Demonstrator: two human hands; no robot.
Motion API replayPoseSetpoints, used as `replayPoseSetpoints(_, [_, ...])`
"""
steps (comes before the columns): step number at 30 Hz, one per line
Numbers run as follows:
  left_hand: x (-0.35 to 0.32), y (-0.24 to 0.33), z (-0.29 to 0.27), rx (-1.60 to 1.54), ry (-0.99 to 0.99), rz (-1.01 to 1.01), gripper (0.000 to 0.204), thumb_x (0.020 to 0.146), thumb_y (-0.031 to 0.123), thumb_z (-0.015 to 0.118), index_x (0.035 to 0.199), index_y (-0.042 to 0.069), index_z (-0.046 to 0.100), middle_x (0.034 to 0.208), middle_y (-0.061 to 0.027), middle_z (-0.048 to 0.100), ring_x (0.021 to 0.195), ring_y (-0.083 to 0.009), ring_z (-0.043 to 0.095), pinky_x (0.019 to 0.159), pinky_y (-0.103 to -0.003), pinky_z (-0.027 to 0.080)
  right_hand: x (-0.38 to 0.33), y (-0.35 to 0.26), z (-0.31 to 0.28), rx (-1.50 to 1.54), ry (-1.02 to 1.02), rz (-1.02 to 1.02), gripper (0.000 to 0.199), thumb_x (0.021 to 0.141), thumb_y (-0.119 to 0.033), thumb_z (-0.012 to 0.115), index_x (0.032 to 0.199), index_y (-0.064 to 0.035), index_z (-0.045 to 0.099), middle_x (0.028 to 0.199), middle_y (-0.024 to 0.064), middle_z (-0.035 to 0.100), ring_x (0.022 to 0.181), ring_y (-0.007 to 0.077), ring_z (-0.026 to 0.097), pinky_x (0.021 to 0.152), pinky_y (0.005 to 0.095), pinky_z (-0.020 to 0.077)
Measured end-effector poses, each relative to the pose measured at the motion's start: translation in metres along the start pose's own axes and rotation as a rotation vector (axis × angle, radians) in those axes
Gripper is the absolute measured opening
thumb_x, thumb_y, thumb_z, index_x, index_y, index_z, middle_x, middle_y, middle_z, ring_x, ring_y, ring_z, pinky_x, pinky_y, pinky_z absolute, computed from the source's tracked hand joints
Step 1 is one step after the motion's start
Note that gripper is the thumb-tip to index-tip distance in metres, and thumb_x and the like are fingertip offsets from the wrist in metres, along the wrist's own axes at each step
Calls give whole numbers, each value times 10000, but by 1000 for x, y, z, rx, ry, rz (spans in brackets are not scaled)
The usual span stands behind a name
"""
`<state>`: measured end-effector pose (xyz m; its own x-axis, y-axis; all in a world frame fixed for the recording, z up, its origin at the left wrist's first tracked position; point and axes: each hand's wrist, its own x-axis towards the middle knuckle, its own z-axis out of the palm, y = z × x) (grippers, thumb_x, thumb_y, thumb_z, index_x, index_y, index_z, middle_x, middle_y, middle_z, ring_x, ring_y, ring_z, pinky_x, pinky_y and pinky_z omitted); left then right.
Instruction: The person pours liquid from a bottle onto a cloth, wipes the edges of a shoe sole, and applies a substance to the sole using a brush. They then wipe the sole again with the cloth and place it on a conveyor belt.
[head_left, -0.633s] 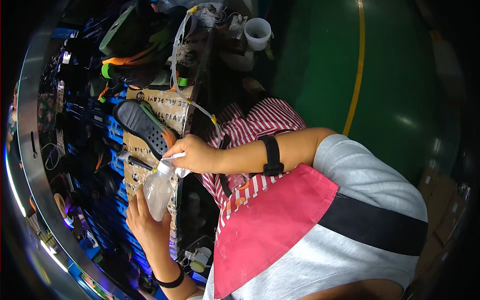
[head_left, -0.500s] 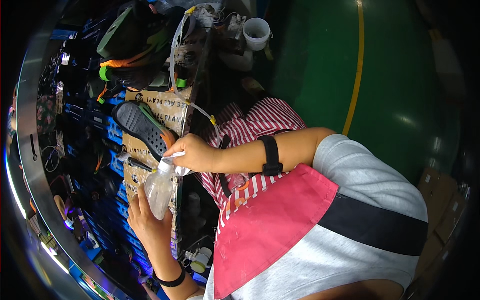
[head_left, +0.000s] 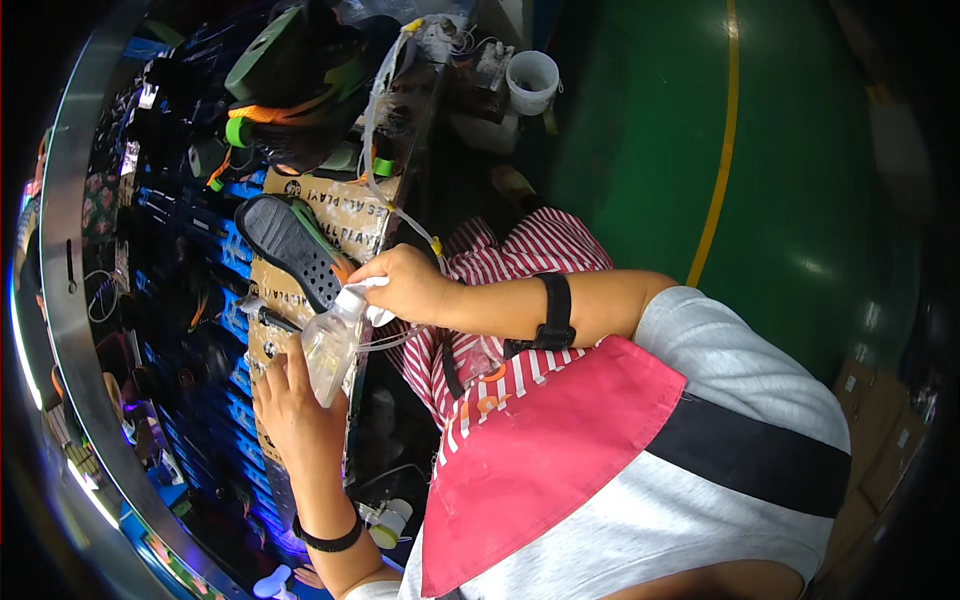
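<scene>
My left hand [head_left: 291, 402] grips a small clear plastic bottle [head_left: 329, 343] from below, over the edge of a cardboard-covered bench [head_left: 362, 218]. My right hand [head_left: 405, 283] is closed on the white cap end of that bottle [head_left: 353, 297], with a black band on the wrist. A black shoe sole [head_left: 288, 247] with a green insole under it lies on the cardboard just above the bottle. A thin clear tube [head_left: 385, 150] runs past my right hand.
Green and orange shoe parts [head_left: 290, 70] and green tape rolls [head_left: 238, 131] sit at the bench's far end. A white cup [head_left: 532, 80] stands by the green floor [head_left: 660, 150] with its yellow line. Blue trays [head_left: 200, 300] lie to the left.
</scene>
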<state>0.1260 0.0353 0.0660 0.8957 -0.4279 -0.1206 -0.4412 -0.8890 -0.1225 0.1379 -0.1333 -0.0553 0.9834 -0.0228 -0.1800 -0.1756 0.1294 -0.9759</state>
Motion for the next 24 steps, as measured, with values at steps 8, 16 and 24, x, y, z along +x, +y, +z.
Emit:
replayPoseSetpoints(8, [1,4,8,-137,18,-62,721,539,70,709,1220,84,470,1044,-143,515,950,-324,517,827,-407,400,3,0,-7,48,-40,44,226,766,10,561,973,51,640,797,109,658,673,122,620,598,232,494])
replayPoseSetpoints(16, [-42,-30,98,-984,401,-382,647,687,60,699,1252,14,386,1114,-118,499,1011,-223,516,886,-342,420,5,-17,-13,410,-115,141,271,801,8,566,1064,69,588,925,102,637,784,115,610,697,222,495])
replayPoseSetpoints(24, [-94,-125,160,-996,911,-874,595,731,86,708,1216,-32,386,1167,-154,483,1061,-242,486,933,-359,392,5,-17,-22,431,-111,146,273,808,-1,564,1069,80,576,946,112,634,800,132,618,729,237,498])
